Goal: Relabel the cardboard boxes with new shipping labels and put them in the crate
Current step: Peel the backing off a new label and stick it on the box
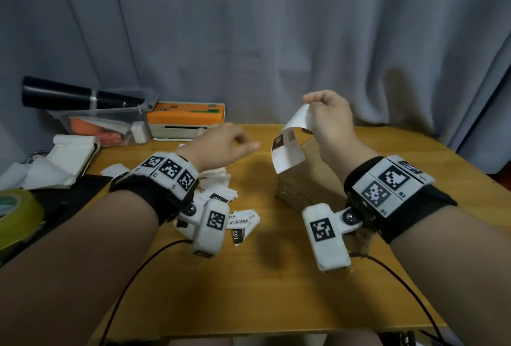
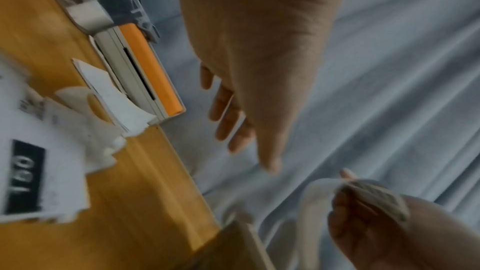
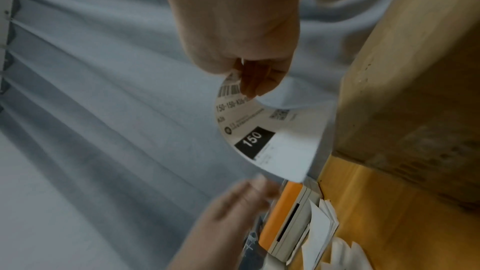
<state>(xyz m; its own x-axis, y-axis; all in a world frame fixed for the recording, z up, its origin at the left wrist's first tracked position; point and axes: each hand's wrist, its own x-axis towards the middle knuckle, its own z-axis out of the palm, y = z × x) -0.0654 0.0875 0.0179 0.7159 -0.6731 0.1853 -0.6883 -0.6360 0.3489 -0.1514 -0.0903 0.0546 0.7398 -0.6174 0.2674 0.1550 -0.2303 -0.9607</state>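
Note:
My right hand [image 1: 308,102] is raised above the table and pinches the top corner of a white shipping label [image 1: 286,156] between thumb and fingers. The label hangs curled, printed with a barcode and a black "150" patch [image 3: 255,141]. It dangles just left of a brown cardboard box [image 1: 301,188], which stands on the table under my right wrist. The same box [image 3: 415,69] fills the right side of the right wrist view. My left hand [image 1: 246,141] hovers left of the label with relaxed fingers [image 2: 226,110] and holds nothing.
An orange-topped label printer [image 1: 185,117] sits at the back, beside a clear plastic bin [image 1: 105,124] with a black roll on it. Torn old labels [image 1: 237,218] litter the wooden table [image 1: 262,290]. A green-yellow tape roll [image 1: 13,213] and paper sheets [image 1: 69,157] lie at left.

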